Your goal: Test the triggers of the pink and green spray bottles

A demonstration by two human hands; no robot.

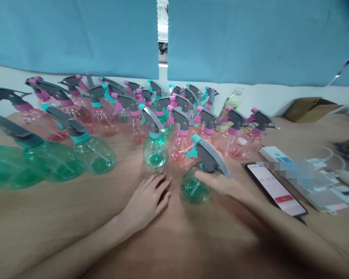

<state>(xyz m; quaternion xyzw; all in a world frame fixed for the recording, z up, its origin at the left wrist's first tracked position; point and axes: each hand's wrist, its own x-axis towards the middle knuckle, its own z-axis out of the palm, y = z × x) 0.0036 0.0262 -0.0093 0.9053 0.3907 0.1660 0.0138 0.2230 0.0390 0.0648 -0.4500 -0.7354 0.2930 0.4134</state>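
Note:
My right hand [212, 181] is wrapped round the neck of a green spray bottle [195, 190] with a grey and teal trigger head, right of centre. Lying on the table left of it, my left hand [147, 197] has its fingers apart and holds nothing. Just beyond its fingertips stands another clear green spray bottle [155, 151] with a teal collar. Behind both hands are several pink spray bottles [135, 126] with pink collars.
Large green bottles [52, 159] stand at the left. A phone [276, 190] with a lit screen lies at the right, beside a white power strip [293, 174] with cables. Farther back are an open cardboard box [308, 109] and a labelled clear bottle [232, 101] near the wall.

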